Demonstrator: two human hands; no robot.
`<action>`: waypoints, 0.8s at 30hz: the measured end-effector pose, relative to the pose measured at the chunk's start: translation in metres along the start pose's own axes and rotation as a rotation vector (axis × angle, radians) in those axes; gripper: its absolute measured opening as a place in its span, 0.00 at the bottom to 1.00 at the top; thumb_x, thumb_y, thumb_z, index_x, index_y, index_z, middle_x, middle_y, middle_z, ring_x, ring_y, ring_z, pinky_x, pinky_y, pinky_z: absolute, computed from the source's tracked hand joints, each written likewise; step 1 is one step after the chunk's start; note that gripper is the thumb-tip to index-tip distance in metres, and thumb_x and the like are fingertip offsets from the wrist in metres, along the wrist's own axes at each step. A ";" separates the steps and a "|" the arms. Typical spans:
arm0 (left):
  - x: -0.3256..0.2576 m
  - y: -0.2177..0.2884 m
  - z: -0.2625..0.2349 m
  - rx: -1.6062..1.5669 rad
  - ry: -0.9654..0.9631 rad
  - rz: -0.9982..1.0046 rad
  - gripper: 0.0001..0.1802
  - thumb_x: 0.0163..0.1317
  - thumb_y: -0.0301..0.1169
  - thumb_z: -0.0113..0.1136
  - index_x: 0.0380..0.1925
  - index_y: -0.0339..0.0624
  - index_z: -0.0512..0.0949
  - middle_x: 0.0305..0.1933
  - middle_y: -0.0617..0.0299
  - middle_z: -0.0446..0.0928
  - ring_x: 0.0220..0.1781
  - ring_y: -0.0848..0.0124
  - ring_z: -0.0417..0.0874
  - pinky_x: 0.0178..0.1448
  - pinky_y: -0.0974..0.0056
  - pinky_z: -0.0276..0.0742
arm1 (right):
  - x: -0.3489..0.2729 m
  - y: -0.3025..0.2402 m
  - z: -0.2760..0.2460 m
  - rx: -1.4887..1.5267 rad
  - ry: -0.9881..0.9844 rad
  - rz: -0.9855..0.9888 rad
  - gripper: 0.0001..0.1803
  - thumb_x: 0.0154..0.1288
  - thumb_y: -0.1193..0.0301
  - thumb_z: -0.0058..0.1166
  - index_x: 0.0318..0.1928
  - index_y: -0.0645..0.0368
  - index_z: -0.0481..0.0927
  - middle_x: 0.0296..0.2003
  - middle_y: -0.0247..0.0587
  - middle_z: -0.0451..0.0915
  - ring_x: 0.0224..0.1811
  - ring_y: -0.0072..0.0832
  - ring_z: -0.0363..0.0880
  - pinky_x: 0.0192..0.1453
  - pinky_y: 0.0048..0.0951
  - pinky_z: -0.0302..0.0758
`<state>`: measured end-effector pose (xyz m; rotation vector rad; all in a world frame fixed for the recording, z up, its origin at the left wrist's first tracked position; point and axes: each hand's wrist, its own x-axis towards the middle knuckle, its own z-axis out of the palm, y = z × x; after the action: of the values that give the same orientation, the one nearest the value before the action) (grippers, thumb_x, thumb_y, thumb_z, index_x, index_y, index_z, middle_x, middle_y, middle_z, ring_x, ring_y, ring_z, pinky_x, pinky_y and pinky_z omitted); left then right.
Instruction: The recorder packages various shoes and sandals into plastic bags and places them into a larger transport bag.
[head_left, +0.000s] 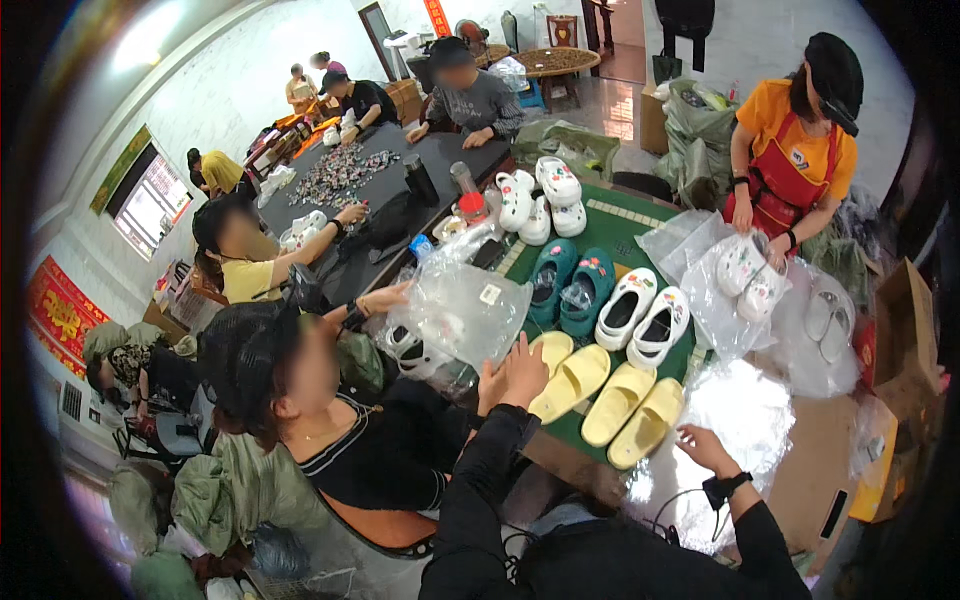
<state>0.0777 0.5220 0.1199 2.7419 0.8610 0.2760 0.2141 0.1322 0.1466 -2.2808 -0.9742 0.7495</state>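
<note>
Ceiling light [152,36] bright; silvery sheet [745,425] glaring; edges dark, curved.

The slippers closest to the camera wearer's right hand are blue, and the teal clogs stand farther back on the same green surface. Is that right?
Not quite: the slippers are pale yellow, not blue, as the head view shows. They are indeed closest to the right hand, and the teal clogs do stand farther back on the same green surface.
</note>
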 end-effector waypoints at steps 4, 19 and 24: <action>0.013 -0.007 0.008 0.030 -0.059 -0.119 0.30 0.49 0.36 0.57 0.56 0.48 0.66 0.64 0.40 0.52 0.63 0.45 0.56 0.62 0.45 0.54 | -0.004 0.006 0.009 0.009 -0.021 0.067 0.19 0.55 0.65 0.55 0.47 0.59 0.75 0.35 0.47 0.80 0.36 0.36 0.79 0.41 0.32 0.75; 0.070 -0.018 -0.015 0.134 -0.022 -0.211 0.38 0.52 0.54 0.54 0.62 0.56 0.58 0.67 0.41 0.46 0.66 0.37 0.47 0.62 0.31 0.37 | 0.013 -0.015 0.015 0.007 0.018 0.101 0.19 0.56 0.64 0.53 0.47 0.59 0.75 0.34 0.45 0.80 0.35 0.37 0.79 0.41 0.33 0.74; 0.047 -0.001 -0.006 0.153 -0.135 -0.124 0.39 0.53 0.57 0.51 0.63 0.57 0.56 0.68 0.41 0.44 0.66 0.36 0.47 0.61 0.29 0.37 | 0.000 -0.004 0.012 0.023 0.066 0.138 0.17 0.57 0.66 0.53 0.46 0.60 0.75 0.33 0.44 0.80 0.35 0.34 0.78 0.41 0.31 0.74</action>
<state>0.1138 0.5509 0.1304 2.7914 1.0490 0.0011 0.2040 0.1374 0.1411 -2.3548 -0.7813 0.7335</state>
